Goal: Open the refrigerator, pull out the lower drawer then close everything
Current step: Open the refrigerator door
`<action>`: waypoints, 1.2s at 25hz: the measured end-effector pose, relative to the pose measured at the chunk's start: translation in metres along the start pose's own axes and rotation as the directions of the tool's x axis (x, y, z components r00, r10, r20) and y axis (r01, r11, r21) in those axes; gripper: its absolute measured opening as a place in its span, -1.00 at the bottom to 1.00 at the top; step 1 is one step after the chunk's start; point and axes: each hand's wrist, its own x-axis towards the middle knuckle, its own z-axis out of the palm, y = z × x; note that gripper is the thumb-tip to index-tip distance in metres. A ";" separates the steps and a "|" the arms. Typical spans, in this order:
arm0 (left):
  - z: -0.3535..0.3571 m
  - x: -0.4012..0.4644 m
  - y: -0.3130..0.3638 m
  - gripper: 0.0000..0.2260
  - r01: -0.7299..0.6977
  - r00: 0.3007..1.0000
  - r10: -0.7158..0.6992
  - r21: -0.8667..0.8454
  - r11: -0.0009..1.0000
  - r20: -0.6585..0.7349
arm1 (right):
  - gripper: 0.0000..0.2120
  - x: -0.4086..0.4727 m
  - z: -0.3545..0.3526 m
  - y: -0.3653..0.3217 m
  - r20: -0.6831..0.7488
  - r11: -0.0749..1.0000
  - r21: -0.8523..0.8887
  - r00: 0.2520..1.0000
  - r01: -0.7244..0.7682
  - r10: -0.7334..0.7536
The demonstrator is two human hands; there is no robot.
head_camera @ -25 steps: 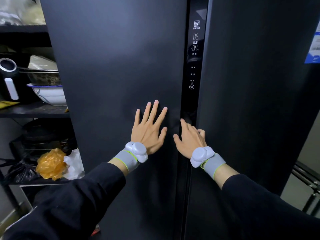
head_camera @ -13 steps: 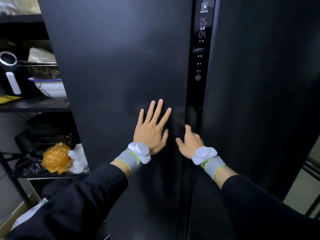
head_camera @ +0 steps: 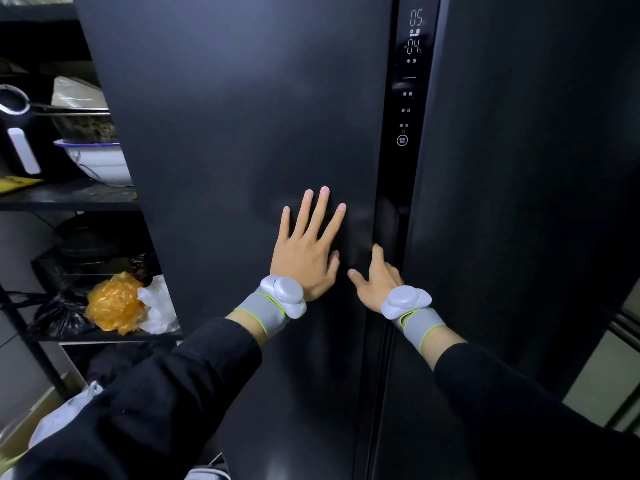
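The dark refrigerator fills the view, and both its left door (head_camera: pixel 225 133) and right door (head_camera: pixel 519 168) are closed. My left hand (head_camera: pixel 304 251) lies flat on the left door with its fingers spread and holds nothing. My right hand (head_camera: pixel 377 278) is at the seam between the doors. Its thumb and forefinger show, while the other fingers are curled into the dark handle recess (head_camera: pixel 389 223) and hidden. A lit control strip (head_camera: pixel 410 81) runs down above that recess. No drawer is in view.
A black shelf rack (head_camera: pixel 69 195) stands close on the left. It carries a white bowl (head_camera: pixel 100 161), a black appliance (head_camera: pixel 20 133), an orange bag (head_camera: pixel 114 303) and a white bag (head_camera: pixel 156 306). A pale floor strip (head_camera: pixel 609 358) shows at the right.
My right hand's fingers have slid deeper into the seam recess, so fewer show. My left hand stays flat on the left door. The view has shifted slightly upward on the doors.
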 end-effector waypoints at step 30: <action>-0.057 -0.042 0.024 -0.26 0.127 0.990 -0.132 -0.088 0.988 -0.053 | -0.28 -0.067 -0.012 0.007 -0.098 0.989 0.127 0.993 0.079 -0.067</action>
